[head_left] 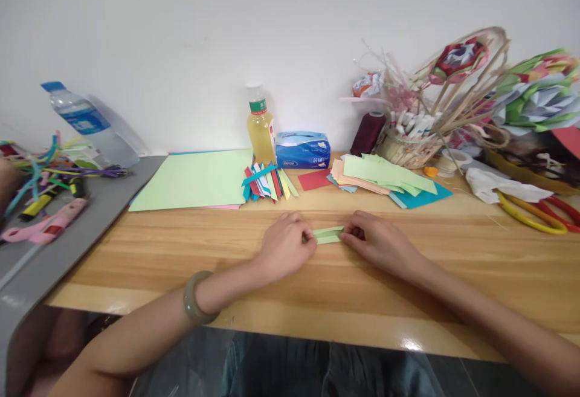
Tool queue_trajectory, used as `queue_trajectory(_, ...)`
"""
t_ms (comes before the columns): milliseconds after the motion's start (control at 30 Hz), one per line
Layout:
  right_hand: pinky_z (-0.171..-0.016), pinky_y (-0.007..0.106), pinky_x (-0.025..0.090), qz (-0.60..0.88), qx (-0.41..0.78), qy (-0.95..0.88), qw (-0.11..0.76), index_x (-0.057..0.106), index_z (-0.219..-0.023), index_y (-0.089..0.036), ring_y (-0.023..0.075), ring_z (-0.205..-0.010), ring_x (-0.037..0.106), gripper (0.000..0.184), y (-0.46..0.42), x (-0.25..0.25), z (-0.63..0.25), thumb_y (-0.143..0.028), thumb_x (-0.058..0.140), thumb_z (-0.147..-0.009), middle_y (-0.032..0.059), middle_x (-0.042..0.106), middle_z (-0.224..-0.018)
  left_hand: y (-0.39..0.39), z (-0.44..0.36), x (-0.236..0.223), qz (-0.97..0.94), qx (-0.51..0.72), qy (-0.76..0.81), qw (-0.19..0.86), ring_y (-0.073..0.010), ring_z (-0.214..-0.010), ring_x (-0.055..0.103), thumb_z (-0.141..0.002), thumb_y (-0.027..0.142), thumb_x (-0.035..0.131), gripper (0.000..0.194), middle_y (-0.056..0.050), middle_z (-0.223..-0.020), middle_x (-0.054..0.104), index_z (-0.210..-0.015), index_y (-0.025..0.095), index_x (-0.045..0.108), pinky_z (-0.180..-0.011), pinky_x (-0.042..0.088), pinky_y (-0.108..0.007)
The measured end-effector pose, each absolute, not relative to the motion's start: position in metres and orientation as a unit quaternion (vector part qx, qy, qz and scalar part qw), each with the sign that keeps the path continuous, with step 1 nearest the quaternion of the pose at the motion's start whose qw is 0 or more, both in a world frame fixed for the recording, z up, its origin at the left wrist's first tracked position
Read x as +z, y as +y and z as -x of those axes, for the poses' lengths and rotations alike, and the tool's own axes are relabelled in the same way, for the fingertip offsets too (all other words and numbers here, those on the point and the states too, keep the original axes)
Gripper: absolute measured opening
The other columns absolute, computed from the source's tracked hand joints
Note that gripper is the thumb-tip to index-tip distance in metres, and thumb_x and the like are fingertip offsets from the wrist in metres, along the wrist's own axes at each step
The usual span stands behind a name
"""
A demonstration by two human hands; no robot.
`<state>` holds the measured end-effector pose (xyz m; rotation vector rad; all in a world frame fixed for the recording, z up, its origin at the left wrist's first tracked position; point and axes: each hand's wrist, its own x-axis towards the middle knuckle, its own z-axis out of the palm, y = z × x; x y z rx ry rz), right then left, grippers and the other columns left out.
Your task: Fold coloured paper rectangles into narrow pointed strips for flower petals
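Note:
A small strip of light green paper (328, 235), creased lengthwise, is stretched between my two hands just above or on the wooden table (217, 288). My left hand (286, 245) pinches its left end, with a greenish bangle (197, 297) on that wrist. At the opposite end, my right hand (378, 241) grips the paper between thumb and curled fingers. The fingertips partly hide both ends. Beyond the hands lies a bundle of folded coloured paper strips (267, 180), next to a red paper piece (314, 179).
Behind stand a drink bottle (261, 128) and a blue tissue pack (303, 150). Green sheets (194, 180) lie left, cut paper pieces (385, 172) right. Scissors (532, 213) and a basket (408, 146) are farther right. A glue gun (49, 223) rests on the grey table, near another person's hand (9, 182).

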<state>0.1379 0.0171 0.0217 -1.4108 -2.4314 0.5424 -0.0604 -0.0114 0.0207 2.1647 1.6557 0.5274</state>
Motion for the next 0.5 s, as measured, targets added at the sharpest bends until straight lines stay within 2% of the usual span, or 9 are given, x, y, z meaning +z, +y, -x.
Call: queue_trajectory(500, -0.060, 0.030, 0.037, 0.479, 0.004, -0.875, 0.068, 0.053, -0.077, -0.017, 0.0216, -0.075, 0.056, 0.016, 0.0093, 0.0157, -0.1338, -0.023, 0.043, -0.089, 0.0070, 0.057, -0.079, -0.0080, 0.0624, 0.0210, -0.788, 0.155, 0.574, 0.160, -0.0195, -0.083, 0.055, -0.079, 0.019, 0.052, 0.016, -0.001, -0.079, 0.059, -0.064, 0.018, 0.057, -0.068, 0.045, -0.030)
